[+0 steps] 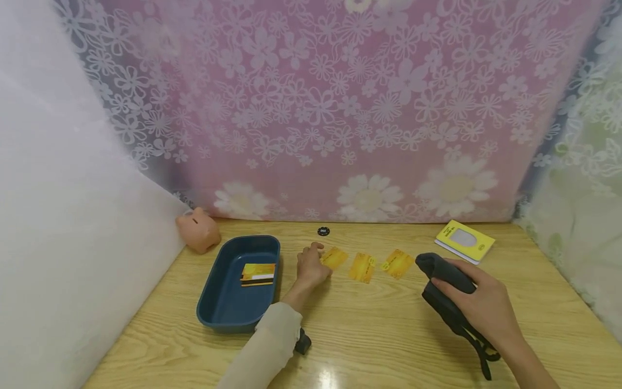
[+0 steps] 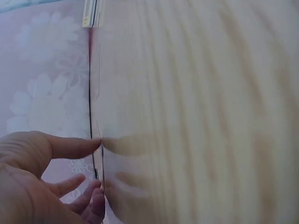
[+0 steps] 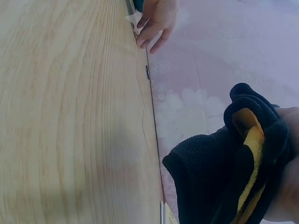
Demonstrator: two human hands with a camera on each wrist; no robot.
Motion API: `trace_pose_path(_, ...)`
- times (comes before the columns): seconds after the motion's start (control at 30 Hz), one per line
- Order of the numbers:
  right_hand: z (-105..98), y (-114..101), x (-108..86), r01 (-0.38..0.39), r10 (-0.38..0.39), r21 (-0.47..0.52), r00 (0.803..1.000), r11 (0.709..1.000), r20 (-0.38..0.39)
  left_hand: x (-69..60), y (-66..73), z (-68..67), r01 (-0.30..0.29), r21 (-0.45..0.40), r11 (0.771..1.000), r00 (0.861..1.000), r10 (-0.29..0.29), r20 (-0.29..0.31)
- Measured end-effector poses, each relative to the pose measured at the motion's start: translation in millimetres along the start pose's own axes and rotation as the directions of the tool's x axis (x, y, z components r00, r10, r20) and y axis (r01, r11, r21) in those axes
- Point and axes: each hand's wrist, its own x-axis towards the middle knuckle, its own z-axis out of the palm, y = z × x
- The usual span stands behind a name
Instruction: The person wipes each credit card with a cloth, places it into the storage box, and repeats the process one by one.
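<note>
In the head view, my left hand (image 1: 312,267) holds the leftmost of three yellow-orange cards (image 1: 335,257) by its edges. The left wrist view shows the thumb and fingers of that hand (image 2: 51,172) at opposite ends of the card, seen edge-on. Farther right lie a middle card (image 1: 362,268) and a right card (image 1: 398,263). Above the table my right hand (image 1: 486,302) grips a bunched black cloth (image 1: 449,278). Its yellow inner side (image 3: 252,154) shows in the right wrist view, and a thin black loop hangs below it.
A blue tray (image 1: 233,319) on the left holds a yellow card with a dark stripe (image 1: 258,275). Behind it stands a piggy bank (image 1: 198,231). A black round chip (image 1: 323,231) lies near the curtain, and a yellow booklet-like item (image 1: 465,241) lies at the back right.
</note>
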Motion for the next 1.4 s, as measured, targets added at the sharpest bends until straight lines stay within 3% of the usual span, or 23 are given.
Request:
trace_pose_path(0.27, 1, 0, 0.4, 0.006, -0.006, -0.004, 1.000, 1.000, -0.005, -0.4, -1.7, -4.5, 0.049, 0.120, 0.992, 0.997, -0.041, -0.068)
trace_pose_path(0.63, 1, -1, 0.3, 0.010, -0.010, -0.012, 1.000, 1.000, -0.004, -1.9, -3.1, -10.3, 0.078, 0.053, 0.996, 0.997, -0.076, -0.030)
trace_pose_path(0.87, 1, -2, 2.1, 0.010, -0.010, -0.010, 1.000, 1.000, 0.000, -5.9, -1.7, -11.5, 0.041, 0.079, 0.996, 0.999, -0.040, -0.020)
trace_pose_path(1.0, 1, -3, 3.7, 0.014, -0.014, -0.001, 1.000, 1.000, -0.006, -7.8, -2.2, -11.6, -0.029, 0.103, 0.994, 0.999, 0.032, -0.027)
trace_pose_path(1.13, 2, -5, 5.9, 0.018, -0.018, 0.011, 1.000, 1.000, -0.016, -7.7, -3.3, -13.5, -0.069, 0.021, 0.997, 0.998, 0.069, -0.009)
trace_pose_path(1.27, 2, -8, 7.9, 0.025, -0.025, 0.006, 0.999, 1.000, -0.020, -8.9, -3.2, -18.6, -0.027, -0.127, 0.992, 0.998, 0.034, 0.057)
trace_pose_path(1.4, 2, -9, 8.7, 0.033, -0.033, 0.005, 0.999, 0.999, -0.025, -14.9, 0.1, -28.0, -0.021, -0.243, 0.970, 0.996, 0.042, 0.079)
